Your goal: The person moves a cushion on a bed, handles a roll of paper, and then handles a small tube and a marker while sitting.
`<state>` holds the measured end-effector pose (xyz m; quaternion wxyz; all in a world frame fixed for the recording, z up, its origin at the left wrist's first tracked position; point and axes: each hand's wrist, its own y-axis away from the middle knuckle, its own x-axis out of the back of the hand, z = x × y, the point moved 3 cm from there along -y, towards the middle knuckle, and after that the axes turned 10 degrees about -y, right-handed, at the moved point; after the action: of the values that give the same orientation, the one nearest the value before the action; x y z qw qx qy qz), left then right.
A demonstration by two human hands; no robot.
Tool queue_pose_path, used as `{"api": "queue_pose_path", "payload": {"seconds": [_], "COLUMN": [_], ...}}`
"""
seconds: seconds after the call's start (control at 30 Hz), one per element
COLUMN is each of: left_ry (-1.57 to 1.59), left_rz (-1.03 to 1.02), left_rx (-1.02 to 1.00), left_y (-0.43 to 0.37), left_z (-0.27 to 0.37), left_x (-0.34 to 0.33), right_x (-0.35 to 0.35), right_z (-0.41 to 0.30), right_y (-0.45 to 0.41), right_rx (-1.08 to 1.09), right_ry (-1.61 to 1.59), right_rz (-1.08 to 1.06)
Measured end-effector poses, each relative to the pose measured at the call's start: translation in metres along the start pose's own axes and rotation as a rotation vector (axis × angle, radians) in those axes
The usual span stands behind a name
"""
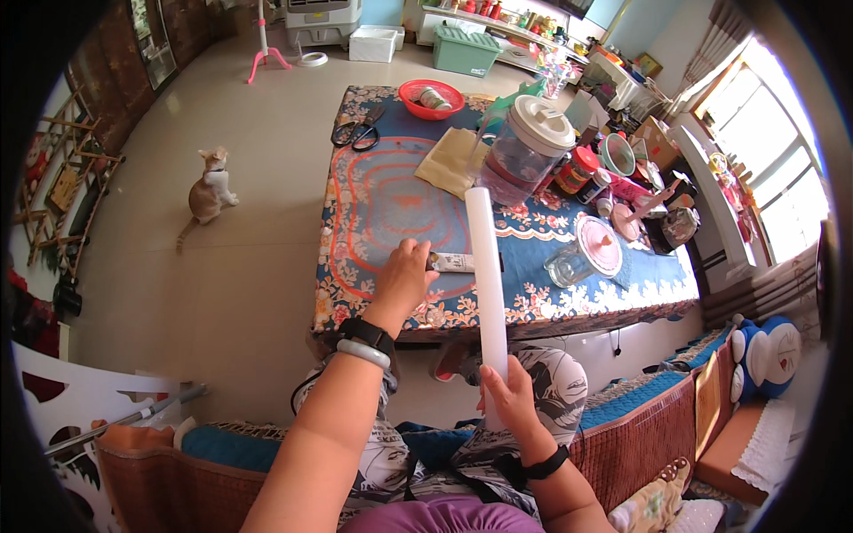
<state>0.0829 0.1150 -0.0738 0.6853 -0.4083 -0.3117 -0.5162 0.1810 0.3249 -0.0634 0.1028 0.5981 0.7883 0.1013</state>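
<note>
My right hand (510, 396) is closed around the lower part of a long white roll (490, 286), perhaps plastic film. The roll points up and away from me, its far end above the table. At the table's near side, my left hand (403, 276) has its thumb and fingers around the left end of a slim printed box (454, 262). This box lies on a translucent mat (400, 213) with orange rings, and the roll hides part of it. Beyond the mat's right part lies a folded yellowish cloth (448, 160).
Black-handled scissors (360, 133) and a red plastic basket (432, 110) are at the table's far left. Rightward stand a lidded clear pitcher (520, 160), a glass cup with a pink lid (580, 256) and several jars (578, 170). A cat (212, 188) sits on the floor.
</note>
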Motion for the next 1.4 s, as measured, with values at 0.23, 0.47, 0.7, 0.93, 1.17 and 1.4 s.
{"api": "queue_pose_path", "payload": {"seconds": [0.23,0.47,0.7,0.93,1.17,1.4], "left_ry": [0.084,0.175,0.161,0.126,0.099,0.099], "left_rz": [-0.062,0.039,0.004,0.037,0.039,0.035], "left_rx": [0.058,0.023,0.061,-0.007,0.005,-0.015], "left_y": [0.001,0.004,0.007,0.016,0.017,0.017], "left_z": [-0.003,-0.016,-0.012,-0.008,-0.002,-0.004], "left_x": [-0.005,0.008,0.012,0.012,0.011,0.013], "right_x": [0.003,0.010,0.000,0.011,0.008,0.020], "right_z": [-0.011,-0.043,0.003,-0.028,-0.005,0.018], "right_y": [0.008,0.007,-0.012,-0.005,-0.004,-0.015], "right_rx": [0.028,0.527,-0.081,0.399,0.061,0.056], "right_ry": [0.173,0.310,0.393,0.348,0.216,0.432], "right_rz": [0.027,0.247,0.095,0.245,0.159,0.171]}}
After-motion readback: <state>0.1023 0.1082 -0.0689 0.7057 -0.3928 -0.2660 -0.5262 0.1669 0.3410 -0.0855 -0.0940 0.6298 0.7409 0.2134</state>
